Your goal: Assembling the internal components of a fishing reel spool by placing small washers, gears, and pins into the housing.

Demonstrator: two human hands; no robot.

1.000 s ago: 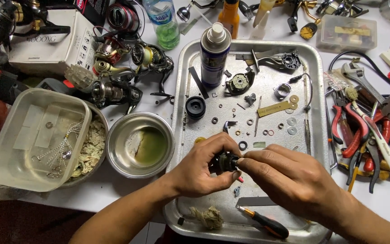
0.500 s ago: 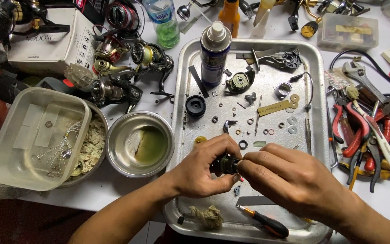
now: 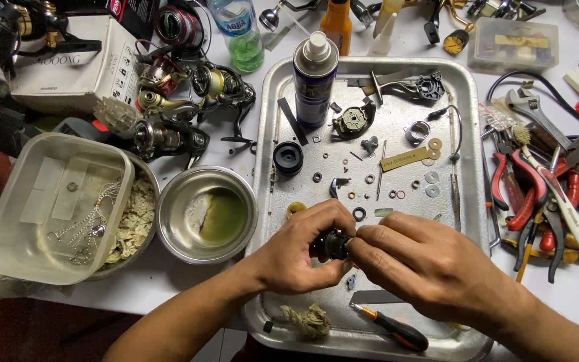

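Observation:
My left hand (image 3: 299, 258) and my right hand (image 3: 417, 265) meet over the near part of a metal tray (image 3: 467, 121). Between their fingertips they hold a small dark round reel part (image 3: 334, 245). My left fingers wrap its left side; my right thumb and fingers pinch its right side, hiding most of it. Small washers, rings and screws (image 3: 397, 184) lie scattered on the tray just beyond my hands. A screwdriver with an orange and black handle (image 3: 397, 330) lies on the tray below my right hand, next to a wad of dirty rag (image 3: 308, 320).
A spray can (image 3: 315, 79) stands at the tray's far left. A steel bowl with greenish liquid (image 3: 207, 214) and a plastic tub (image 3: 58, 208) sit to the left. Fishing reels (image 3: 182, 100) crowd the far left. Pliers and wrenches (image 3: 544, 181) lie to the right.
Both hands stay on the dark part in the same spot; only the fingers shift slightly.

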